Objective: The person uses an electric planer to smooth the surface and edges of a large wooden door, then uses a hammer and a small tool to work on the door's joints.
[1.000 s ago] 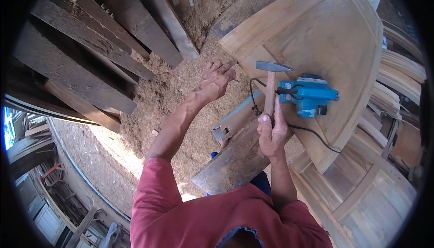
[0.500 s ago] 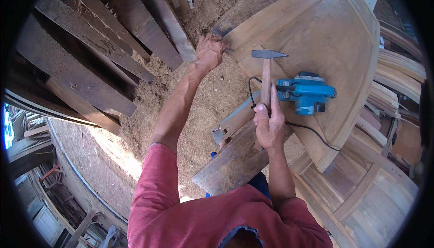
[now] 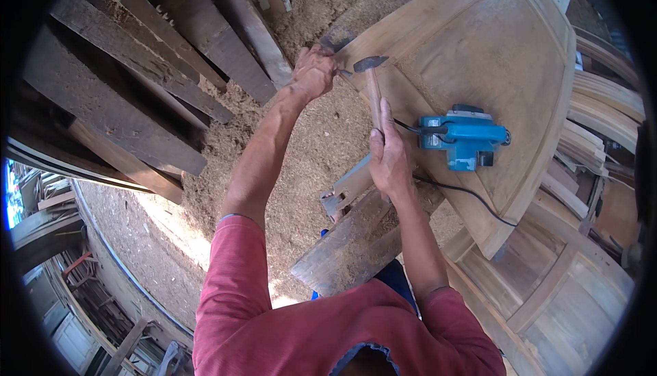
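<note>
My left hand (image 3: 316, 72) is closed at the left edge of a large wooden door panel (image 3: 472, 54). A thin dark metal tip (image 3: 345, 72) sticks out beside its fingers toward the wood; the rest of that piece is hidden in the grip. My right hand (image 3: 390, 153) is wrapped round the wooden handle of a hammer (image 3: 374, 92). The hammer's dark head sits just right of the metal tip, over the panel's edge. A blue electric planer (image 3: 462, 136) lies on the panel, right of my right hand, its black cord trailing off.
Dusty planks (image 3: 226, 47) lean at the upper left. Wood shavings (image 3: 321, 143) cover the ground. A worn board (image 3: 349, 246) lies close before me. Another panelled door (image 3: 547, 287) is at the lower right, with stacked curved timber (image 3: 606, 102) beyond the panel's right side.
My right hand has swung the hammer left and a little upward, bringing its head close to my left hand. My left hand has stayed nearly in place; the planer has not moved.
</note>
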A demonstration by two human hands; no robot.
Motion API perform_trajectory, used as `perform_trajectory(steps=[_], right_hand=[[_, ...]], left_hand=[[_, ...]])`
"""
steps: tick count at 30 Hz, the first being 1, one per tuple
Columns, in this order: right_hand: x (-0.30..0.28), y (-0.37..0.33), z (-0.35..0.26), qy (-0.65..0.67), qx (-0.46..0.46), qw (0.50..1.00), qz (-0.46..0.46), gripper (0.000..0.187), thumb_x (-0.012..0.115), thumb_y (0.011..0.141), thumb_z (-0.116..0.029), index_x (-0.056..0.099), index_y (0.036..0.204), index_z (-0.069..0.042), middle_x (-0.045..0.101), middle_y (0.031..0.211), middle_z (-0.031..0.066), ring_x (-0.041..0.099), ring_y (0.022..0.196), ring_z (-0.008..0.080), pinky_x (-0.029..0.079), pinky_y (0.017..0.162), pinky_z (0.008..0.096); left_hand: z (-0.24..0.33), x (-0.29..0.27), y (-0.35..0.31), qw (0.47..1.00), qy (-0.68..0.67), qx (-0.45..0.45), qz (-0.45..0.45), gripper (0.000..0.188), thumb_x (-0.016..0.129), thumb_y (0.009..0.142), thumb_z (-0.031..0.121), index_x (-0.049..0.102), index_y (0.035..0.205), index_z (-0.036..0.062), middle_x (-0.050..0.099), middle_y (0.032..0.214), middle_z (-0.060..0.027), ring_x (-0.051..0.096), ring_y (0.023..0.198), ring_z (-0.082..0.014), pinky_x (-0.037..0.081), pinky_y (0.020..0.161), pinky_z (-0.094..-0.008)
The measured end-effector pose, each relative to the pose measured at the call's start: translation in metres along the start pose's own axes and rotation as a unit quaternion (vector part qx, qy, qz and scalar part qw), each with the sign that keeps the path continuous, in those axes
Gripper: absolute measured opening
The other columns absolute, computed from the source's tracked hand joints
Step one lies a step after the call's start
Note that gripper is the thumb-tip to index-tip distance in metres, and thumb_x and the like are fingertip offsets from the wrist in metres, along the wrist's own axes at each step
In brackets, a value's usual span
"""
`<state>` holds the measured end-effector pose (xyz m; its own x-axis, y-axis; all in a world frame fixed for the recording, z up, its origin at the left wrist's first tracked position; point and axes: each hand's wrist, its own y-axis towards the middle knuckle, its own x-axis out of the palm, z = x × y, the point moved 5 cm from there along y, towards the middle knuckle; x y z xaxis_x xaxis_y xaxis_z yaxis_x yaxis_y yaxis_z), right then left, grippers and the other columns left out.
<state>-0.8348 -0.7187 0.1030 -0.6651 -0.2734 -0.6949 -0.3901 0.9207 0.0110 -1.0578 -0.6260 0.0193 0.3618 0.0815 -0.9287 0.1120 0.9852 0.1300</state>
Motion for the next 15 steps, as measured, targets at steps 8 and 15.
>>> perform_trajectory(steps=[8,15], right_hand=[[-0.012,0.012,-0.024,0.045,0.002,0.998,0.034,0.063,0.05,0.1,-0.006,0.029,0.159,-0.008,0.068,0.099,0.0235,0.068,0.078,0.0334,0.054,0.076,0.0402],[0.016,0.023,0.007,-0.094,0.025,0.992,-0.083,0.062,0.054,0.098,-0.008,0.031,0.154,0.004,0.071,0.094,0.0236,0.069,0.082,0.0417,0.054,0.075,0.0455]], left_hand=[[0.004,-0.01,-0.002,0.999,-0.005,-0.016,-0.034,0.015,0.071,0.084,0.011,0.075,0.097,0.0183,0.071,0.108,-0.0054,0.059,0.115,-0.028,0.045,0.094,-0.0424],[0.011,-0.01,0.008,0.999,-0.012,-0.019,-0.046,0.014,0.07,0.086,0.012,0.075,0.099,0.0156,0.07,0.109,-0.0085,0.059,0.115,-0.0298,0.045,0.096,-0.0435]])
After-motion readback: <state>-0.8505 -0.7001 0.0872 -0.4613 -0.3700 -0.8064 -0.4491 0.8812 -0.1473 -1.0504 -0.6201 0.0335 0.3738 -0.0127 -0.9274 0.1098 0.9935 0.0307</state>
